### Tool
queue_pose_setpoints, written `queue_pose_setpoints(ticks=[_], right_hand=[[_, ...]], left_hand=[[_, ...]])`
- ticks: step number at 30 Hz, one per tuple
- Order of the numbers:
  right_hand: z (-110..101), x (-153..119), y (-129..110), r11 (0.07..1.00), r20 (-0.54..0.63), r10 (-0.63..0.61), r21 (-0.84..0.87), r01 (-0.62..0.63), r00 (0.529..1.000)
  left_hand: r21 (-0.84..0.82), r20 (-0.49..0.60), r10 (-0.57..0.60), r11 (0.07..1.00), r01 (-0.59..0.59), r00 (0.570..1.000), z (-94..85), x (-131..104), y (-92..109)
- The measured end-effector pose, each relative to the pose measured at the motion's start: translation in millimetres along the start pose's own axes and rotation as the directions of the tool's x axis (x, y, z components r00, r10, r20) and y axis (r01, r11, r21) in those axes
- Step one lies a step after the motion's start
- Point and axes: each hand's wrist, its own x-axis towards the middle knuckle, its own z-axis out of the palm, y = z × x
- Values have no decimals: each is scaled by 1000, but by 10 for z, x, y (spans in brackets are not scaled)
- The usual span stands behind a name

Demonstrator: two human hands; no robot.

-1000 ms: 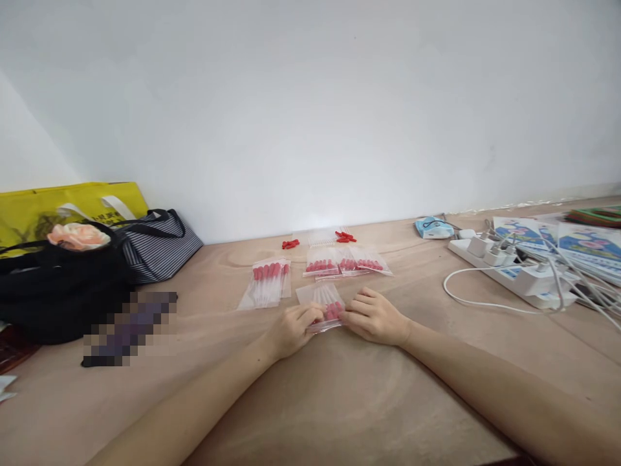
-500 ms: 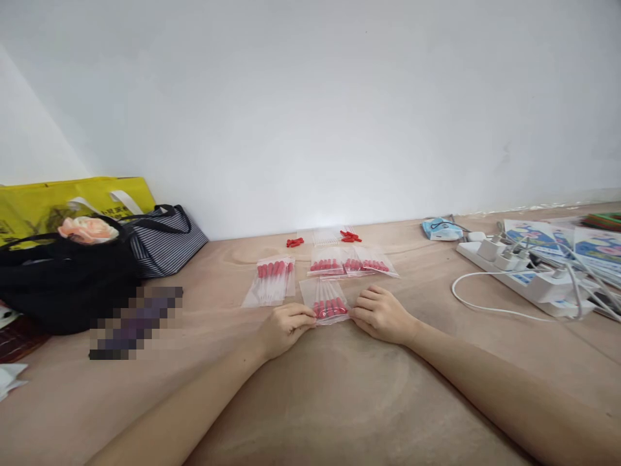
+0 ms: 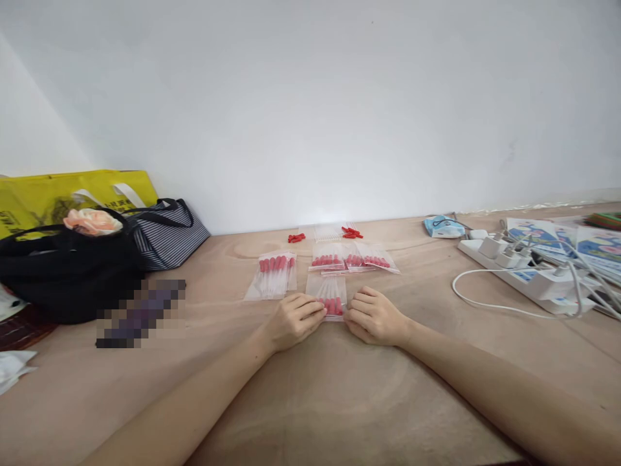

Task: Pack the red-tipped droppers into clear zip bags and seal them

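Observation:
A clear zip bag (image 3: 326,286) lies flat on the table with several red-ended white sticks in it, the red ends toward me. My left hand (image 3: 294,322) is closed on the bag's near left corner, its fingers overlapping the red ends. At the near right corner my right hand (image 3: 373,317) pinches the bag's edge, fingers curled. Beyond it lie more filled bags (image 3: 327,259) with red ends toward me. Left of my bag sits another filled bag (image 3: 272,278), its red ends pointing away from me.
Loose red pieces (image 3: 296,238) and a second red pile (image 3: 352,232) flank white sticks (image 3: 328,233) near the wall. On the right are a power strip (image 3: 524,275) with cables, a blue mask (image 3: 444,226) and printed sheets (image 3: 543,236). Black (image 3: 68,278) and striped bags (image 3: 167,236) stand left.
Both hands have drawn closer together along the bag's near edge, the left hand sliding right over the red ends. The view has shifted slightly.

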Motion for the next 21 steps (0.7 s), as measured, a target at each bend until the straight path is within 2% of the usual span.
queue_pose_setpoints(ticks=[7,14,21], right_hand=[[-2,0,23,999,-31,-29,-34,28,999],[51,21,18,998,-59,-1,-63,-3,998],[56,52,5,996,-67,44,-81,-49,997]], left_hand=[[-6,-54,62,998,-62,997,35,3,-19],[-24,-62,-11,1000,9,998,104,32,16],[27,-83,2,1000,1,997,170,112,52]])
